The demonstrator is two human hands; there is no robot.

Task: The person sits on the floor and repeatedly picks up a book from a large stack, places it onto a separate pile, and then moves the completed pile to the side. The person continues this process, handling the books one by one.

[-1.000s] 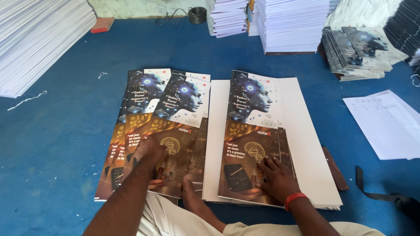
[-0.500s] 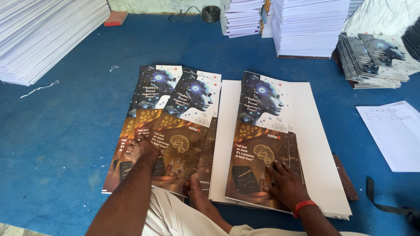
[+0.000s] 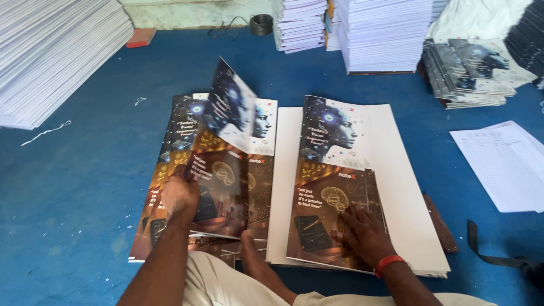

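A seated person sorts printed covers on a blue floor (image 3: 85, 187).

Nearest, the left hand (image 3: 180, 195) pinches a lifted cover sheet (image 3: 224, 153) off the left cover pile (image 3: 164, 170); its long axis runs away from the person, far end curling up. The right hand (image 3: 365, 235) lies open, flat on a cover (image 3: 331, 181) already atop the white paper stack (image 3: 402, 187). Many covers remain. Beyond stand tall paper stacks (image 3: 385, 34).

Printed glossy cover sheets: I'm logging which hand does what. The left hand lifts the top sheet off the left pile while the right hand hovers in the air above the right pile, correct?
Not quite. In the head view the right hand rests flat on the printed glossy cover sheet atop the right pile, not hovering. The left hand does lift the top sheet off the left pile.
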